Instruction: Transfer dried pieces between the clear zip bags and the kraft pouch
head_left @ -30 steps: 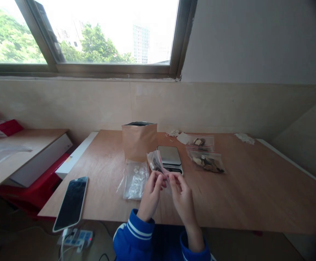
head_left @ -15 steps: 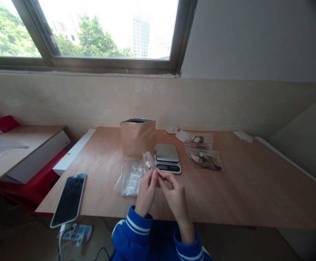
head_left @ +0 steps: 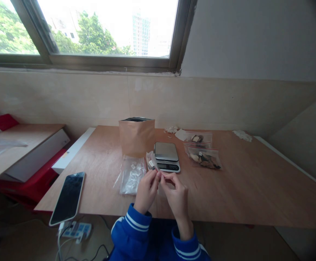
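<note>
Near the table's (head_left: 242, 195) front edge, the left hand (head_left: 146, 190) and right hand (head_left: 176, 195) pinch a small zip bag (head_left: 152, 163) between closed fingertips. It sits just in front of the scale (head_left: 166, 156), with bare tabletop stretching right.

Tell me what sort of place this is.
Probably a small packing or weighing station in a plain room: a digital scale on a plywood table, a kraft stand-up pouch, and filled zip bags. Both hands pinch a small zip bag.

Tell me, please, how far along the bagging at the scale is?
Done: two filled bags lie right of the scale. In hand: both hands pinch the red strip of a small bag. Left: empty bags beside the brown pouch.
</note>
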{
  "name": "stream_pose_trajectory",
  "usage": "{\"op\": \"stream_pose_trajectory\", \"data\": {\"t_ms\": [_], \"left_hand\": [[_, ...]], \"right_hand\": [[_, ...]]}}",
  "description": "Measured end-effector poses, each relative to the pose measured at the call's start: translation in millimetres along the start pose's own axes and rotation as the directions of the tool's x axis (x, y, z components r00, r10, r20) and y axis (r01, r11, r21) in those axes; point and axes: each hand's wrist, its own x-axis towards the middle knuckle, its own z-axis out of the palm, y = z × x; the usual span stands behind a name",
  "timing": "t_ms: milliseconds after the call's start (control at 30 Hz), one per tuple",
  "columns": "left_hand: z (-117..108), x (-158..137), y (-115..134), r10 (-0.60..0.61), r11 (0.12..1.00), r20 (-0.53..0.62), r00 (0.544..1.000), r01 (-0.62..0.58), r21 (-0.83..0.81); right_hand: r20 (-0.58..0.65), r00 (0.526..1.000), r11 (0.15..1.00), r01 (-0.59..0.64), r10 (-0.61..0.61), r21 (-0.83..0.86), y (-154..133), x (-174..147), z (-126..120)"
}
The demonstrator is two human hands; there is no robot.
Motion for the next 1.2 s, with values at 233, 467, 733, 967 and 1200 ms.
{"op": "stream_pose_trajectory", "data": {"t_ms": [233,467,733,967,1200], "left_hand": [[-6,-4,0,-0.013,0.998,-0.016,1.0,0.013,0.054],[-18,0,-6,-0.107,0.993,-0.115,0.988,0.112,0.042],[-8,7,-35,-0.308,0.912,-0.053,0.95,0.279,-0.301],[13,30,-54,-0.357,0.653,0.194,0.914,0.393,-0.648],[-7,52,-63,-0.491,0.256,0.163,0.856,0.321,-0.912]], "right_hand": [[-0.159,0.982,0.995,-0.098,0.1,0.017,28,3,-15],[-0.302,0.906,0.937,-0.217,0.298,0.273,37,10,-40],[-0.253,0.898,0.839,-0.193,0.359,0.508,-10,10,-20],[-0.132,0.869,0.725,-0.304,0.477,0.618,-19,21,9],[-0.24,0.91,0.889,-0.227,0.34,0.398,-3,27,40]]}}
